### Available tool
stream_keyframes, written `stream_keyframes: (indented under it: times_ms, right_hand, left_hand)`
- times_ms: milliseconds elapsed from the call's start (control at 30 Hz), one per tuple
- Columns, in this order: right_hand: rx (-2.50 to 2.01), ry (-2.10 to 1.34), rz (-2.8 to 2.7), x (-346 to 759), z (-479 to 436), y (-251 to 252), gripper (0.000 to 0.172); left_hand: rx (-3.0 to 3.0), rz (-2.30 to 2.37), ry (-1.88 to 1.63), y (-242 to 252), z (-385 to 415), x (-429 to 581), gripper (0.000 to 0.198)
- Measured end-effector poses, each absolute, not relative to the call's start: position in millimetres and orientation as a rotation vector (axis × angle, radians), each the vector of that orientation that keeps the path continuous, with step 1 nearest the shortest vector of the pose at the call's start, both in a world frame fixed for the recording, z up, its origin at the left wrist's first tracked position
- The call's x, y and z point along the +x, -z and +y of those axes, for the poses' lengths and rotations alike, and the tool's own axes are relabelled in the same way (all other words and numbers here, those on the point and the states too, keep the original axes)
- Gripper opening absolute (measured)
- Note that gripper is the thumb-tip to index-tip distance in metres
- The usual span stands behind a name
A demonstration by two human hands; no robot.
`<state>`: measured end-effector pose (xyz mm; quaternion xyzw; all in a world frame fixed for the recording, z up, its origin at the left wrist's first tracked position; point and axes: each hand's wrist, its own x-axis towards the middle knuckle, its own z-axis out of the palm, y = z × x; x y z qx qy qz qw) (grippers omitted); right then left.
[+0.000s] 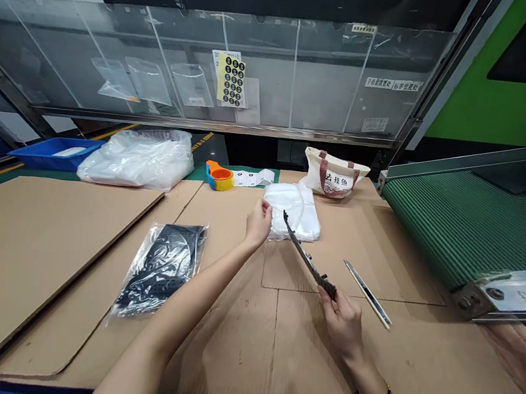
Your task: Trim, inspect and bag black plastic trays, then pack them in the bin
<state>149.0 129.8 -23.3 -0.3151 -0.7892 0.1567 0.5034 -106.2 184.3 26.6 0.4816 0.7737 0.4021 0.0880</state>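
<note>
at mid-bench, a thin dark strip (pixel 307 261) is held above the cardboard (pixel 92 245), its far tip at a stack of clear bags (pixel 296 217)

the strip is pinched at its near end between thumb and fingertips of the right hand (pixel 343 321) and slants up and away; it is judged flat, fairly stiff and light, best gripped by an end or by its edges. the stack's left corner is nipped by the fingertips of the left hand (pixel 258 222) — the film looks soft, slick and prone to sliding, so a corner is the surer hold. just right of the strip a slim metal tool (pixel 367 293) lies flat on the matt brown board; to the left, a black item (pixel 161 267) is sealed in glossy film. farther back are seen a cloth tote (pixel 336 175), an orange tape dispenser (pixel 220 177) and a ribbed green conveyor (pixel 458 223).
</note>
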Motion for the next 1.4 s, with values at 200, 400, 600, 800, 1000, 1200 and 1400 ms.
stream_keyframes:
  times_ms: [200,400,600,800,1000,1200,1400]
  right_hand:
    - [-0.917,-0.917,-1.492,157.7,121.7,15.5,0.028]
    - [-1.015,-1.777,-0.728,161.0,120.2,19.2,0.028]
    - [-0.906,-1.798,-0.394,152.5,116.0,15.8,0.036]
    - [-0.910,-1.853,-0.419,140.3,94.4,12.5,0.043]
    - [-0.925,-1.983,-0.267,124.9,69.7,15.8,0.049]
    - [-0.925,-1.993,-0.288,126.0,63.9,15.9,0.045]
    - [-0.917,-2.024,-0.321,125.0,57.3,16.7,0.041]
  left_hand:
    - [1.573,2.140,-1.181,-24.4,174.5,-113.9,0.008]
    - [1.752,1.926,-1.012,-27.5,162.5,-115.9,0.012]
    - [2.016,1.914,-0.845,-30.2,154.0,-108.4,0.013]
    - [2.268,1.947,-0.731,-22.2,145.7,-80.7,0.015]
    - [2.419,1.843,-0.625,-15.7,127.8,-46.7,0.024]
    - [2.499,1.848,-0.665,-19.5,108.1,-45.5,0.029]
    - [2.518,1.822,-0.719,-19.4,94.0,-49.8,0.029]
